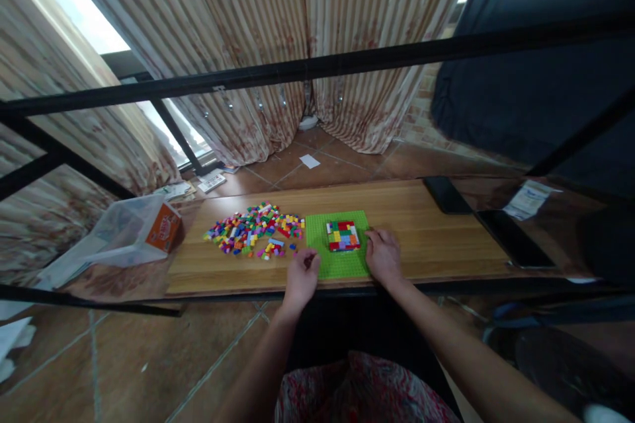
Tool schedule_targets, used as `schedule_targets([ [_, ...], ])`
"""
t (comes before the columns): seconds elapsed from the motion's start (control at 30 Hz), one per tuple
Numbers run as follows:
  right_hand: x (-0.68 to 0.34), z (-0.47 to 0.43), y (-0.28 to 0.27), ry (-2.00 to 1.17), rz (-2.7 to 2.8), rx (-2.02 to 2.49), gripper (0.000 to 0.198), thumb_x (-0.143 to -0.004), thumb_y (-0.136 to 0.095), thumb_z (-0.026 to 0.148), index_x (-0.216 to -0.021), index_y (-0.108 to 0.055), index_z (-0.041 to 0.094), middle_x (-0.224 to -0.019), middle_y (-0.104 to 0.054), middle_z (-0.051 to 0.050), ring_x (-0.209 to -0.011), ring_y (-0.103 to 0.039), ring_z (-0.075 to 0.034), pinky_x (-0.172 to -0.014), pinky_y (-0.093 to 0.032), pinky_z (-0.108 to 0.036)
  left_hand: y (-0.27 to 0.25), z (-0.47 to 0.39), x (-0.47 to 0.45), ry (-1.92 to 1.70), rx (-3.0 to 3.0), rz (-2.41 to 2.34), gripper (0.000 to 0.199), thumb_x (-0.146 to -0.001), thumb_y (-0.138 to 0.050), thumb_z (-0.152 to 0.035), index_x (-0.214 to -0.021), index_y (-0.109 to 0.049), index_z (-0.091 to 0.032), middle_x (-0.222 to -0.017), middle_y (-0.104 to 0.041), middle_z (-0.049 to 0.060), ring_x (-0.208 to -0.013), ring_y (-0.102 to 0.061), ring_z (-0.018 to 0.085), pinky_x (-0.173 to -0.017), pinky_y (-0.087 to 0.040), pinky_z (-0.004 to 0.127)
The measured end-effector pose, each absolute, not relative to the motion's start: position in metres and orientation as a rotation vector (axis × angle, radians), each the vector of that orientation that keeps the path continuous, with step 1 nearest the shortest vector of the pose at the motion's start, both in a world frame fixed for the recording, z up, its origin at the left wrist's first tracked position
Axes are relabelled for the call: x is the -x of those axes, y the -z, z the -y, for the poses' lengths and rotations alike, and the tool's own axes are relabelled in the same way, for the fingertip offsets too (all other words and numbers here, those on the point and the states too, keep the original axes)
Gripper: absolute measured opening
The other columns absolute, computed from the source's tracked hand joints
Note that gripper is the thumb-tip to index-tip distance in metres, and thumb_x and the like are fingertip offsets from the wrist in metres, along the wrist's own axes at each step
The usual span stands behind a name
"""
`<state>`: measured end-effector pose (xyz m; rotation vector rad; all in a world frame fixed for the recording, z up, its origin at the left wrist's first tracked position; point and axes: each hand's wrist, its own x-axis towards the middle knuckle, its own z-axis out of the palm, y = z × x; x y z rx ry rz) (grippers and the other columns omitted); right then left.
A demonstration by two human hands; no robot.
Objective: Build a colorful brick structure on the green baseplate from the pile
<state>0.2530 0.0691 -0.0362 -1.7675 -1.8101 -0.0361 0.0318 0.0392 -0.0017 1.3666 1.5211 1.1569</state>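
Observation:
A green studded baseplate (325, 269) lies on the wooden board, and a low rectangle of toy bricks (342, 236) in red, yellow, blue, green, white and orange is built on its middle. At the plate's lower left corner is my left hand (301, 275), its fingers curled into a pinch; whatever is between them is too small and dark to name. My right hand (383, 256) bends its thumb and fingers around the plate's right edge. Left of the plate spreads a heap of loose toy bricks (243, 230) in many colours, with a few strays closer to my left hand.
A clear plastic box (129, 228) with an orange label stands at the board's left end. Toward the right lie two black flat devices (446, 195) and a white packet (528, 200). A black metal bar (307, 69) crosses beyond the wooden tabletop (411, 211), before striped curtains.

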Motion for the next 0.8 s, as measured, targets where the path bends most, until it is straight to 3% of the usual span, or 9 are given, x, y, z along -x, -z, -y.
schedule_targets([
  [0.57, -0.238, -0.065, 0.018, -0.028, 1.615, 1.64, 0.031, -0.087, -0.042, 0.03, -0.099, -0.066, 0.014, -0.092, -0.065, -0.014, -0.09, -0.056, -0.026, -0.084, -0.046, -0.042, 0.01, -0.019, 0.099, -1.146, -1.518, -2.131, 0.016, -0.082, -0.051, -0.021, -0.091, -0.063, -0.017, -0.09, -0.067, 0.008, -0.082, -0.063, 0.019, -0.078, -0.048, 0.031],
  [0.8, -0.199, -0.056, -0.012, -0.099, 1.794, 1.404, 0.028, -0.091, -0.044, 0.035, -0.102, -0.066, 0.022, -0.102, -0.065, -0.011, -0.097, -0.058, -0.025, -0.088, -0.047, -0.041, 0.013, -0.046, 0.121, -1.1, -1.569, -2.423, 0.018, -0.082, -0.047, -0.013, -0.093, -0.061, -0.018, -0.096, -0.062, 0.009, -0.088, -0.06, 0.022, -0.078, -0.047, 0.033],
])
